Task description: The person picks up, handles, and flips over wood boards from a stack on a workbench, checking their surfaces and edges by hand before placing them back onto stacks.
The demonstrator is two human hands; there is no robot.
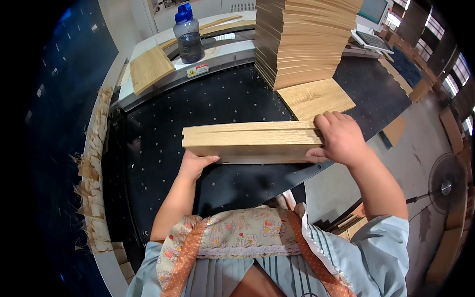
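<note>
A couple of light wood-grain boards (252,136), pressed together with a seam showing along the top edge, stand on their long edges in front of me. Round their right end my right hand (341,136) is closed, fingers over the top and thumb on the near face. At the lower left my left hand (195,163) grips them, its thumb along the near face and its other fingers hidden behind the wood. Under the boards lies the black table (178,106), dotted with small pale studs. Just beyond my right hand a single wood-grain board (316,98) lies flat.
A tall stack of boards (311,44) rises at the back of the table. On the white machine ledge stand a blue-capped water bottle (190,44) and a loose board (150,69). A keyboard (373,40) sits far right; a fan (446,187) stands on the right-hand floor.
</note>
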